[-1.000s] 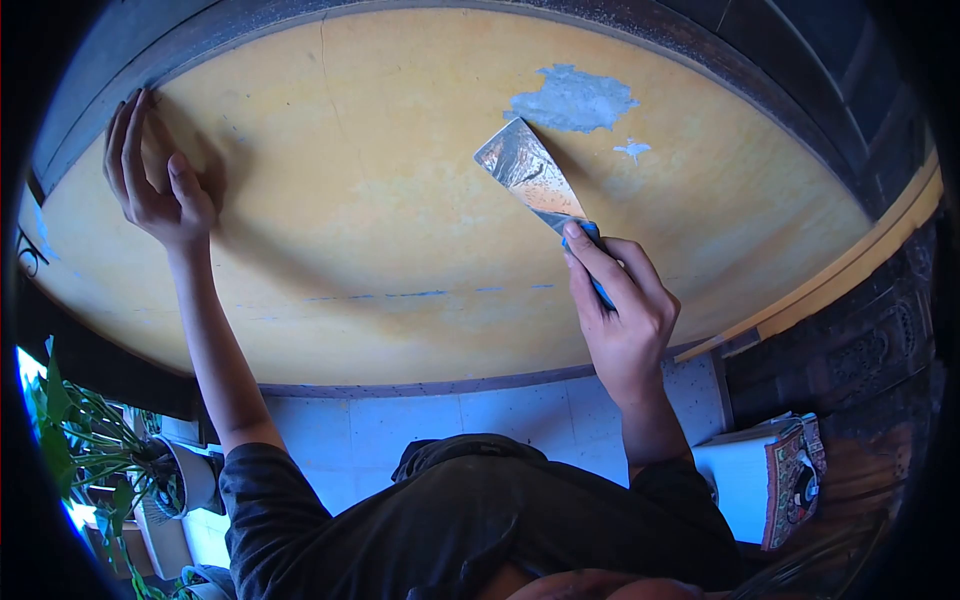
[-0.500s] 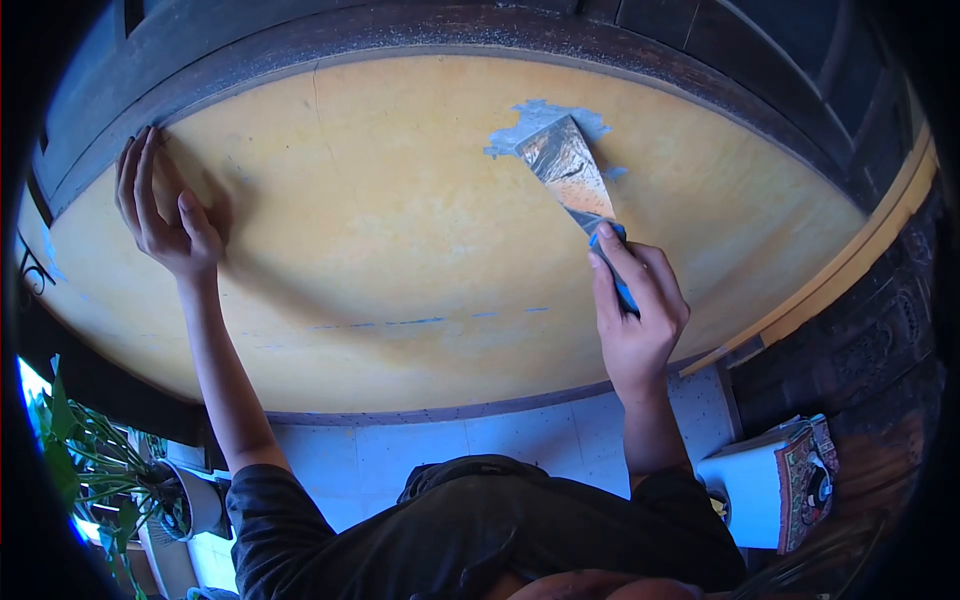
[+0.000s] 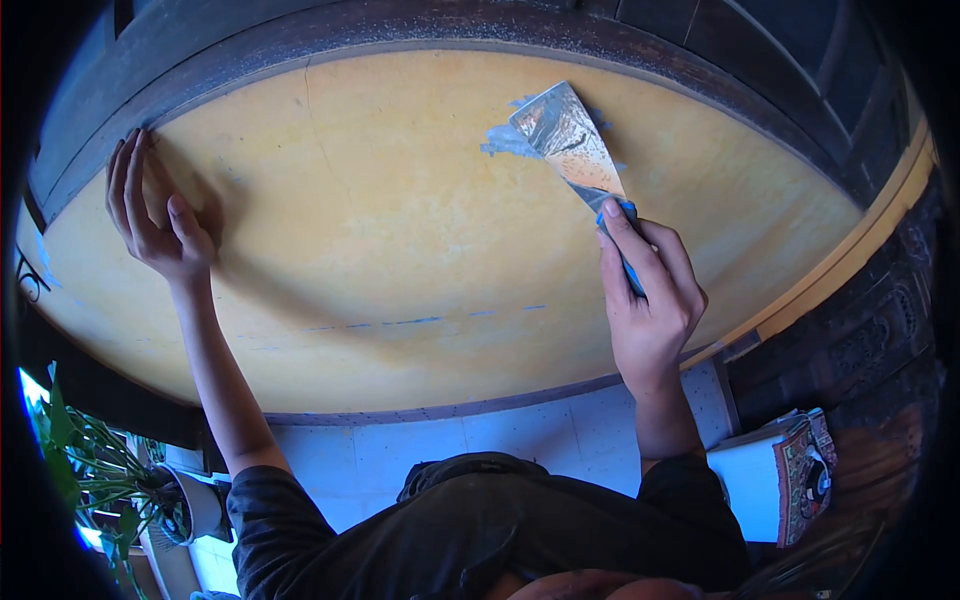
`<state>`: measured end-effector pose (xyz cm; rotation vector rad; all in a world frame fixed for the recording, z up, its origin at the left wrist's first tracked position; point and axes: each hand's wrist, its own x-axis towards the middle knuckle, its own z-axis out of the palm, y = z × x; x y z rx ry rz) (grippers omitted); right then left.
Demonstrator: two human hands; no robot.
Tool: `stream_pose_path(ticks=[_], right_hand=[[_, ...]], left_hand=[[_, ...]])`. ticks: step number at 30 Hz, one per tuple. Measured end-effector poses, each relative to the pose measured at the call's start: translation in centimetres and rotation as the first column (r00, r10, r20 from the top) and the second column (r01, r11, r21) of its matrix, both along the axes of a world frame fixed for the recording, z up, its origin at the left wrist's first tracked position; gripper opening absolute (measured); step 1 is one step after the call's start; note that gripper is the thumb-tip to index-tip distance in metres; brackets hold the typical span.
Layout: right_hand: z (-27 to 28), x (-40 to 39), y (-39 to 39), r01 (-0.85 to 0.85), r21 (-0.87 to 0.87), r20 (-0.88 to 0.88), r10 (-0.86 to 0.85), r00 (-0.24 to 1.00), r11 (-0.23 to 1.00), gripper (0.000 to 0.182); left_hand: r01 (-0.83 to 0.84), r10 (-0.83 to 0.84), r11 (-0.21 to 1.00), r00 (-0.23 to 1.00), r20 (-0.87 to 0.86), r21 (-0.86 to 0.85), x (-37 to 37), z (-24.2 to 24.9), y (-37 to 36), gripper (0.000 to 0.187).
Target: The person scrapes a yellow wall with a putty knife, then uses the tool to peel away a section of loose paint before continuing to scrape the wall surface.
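Observation:
My right hand is closed around the blue and black handle of a scraper, whose wide metal blade points up and to the left. The blade overlaps a bare grey patch in the yellow painted wall, hiding much of it. Over at the wall's left end, my left hand rests with its fingers stretched out, fingertips right at the dark wooden ledge. It holds nothing and casts a shadow on the paint.
A potted plant stands at lower left. Pale floor tiles run below the wall. At lower right is a white box-like thing with a patterned cloth, near carved dark wood. A thin crack and a line of blue marks show on the wall.
My right hand and the scraper have moved up and slightly right, so the blade covers more of the grey patch's upper part. My left hand has shifted slightly left.

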<state>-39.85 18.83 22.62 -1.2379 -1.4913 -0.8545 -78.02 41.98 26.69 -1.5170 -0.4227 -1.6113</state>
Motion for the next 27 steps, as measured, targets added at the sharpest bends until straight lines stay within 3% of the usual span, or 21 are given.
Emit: stream_pose_path(ticks=[7,13,27], right_hand=[[-0.3,0.3,-0.4,0.029,-0.011,0.004,-0.029,1.0,1.0,0.036],[0.2,1.0,-0.3,-0.081,-0.054,-0.012,0.081,0.997,0.995,0.037],[0.8,0.4,-2.3,0.027,-0.231,0.086,-0.007,0.996,0.973,0.046]], left_hand=[[-0.004,0.004,1.0,1.0,0.001,0.01,0.0,0.1,0.0,0.054],[-0.004,0.004,1.0,1.0,-0.004,0.016,0.2,0.1,-0.2,0.054],[0.014,-0.014,1.0,1.0,0.022,0.014,0.4,0.2,-0.3,0.053]])
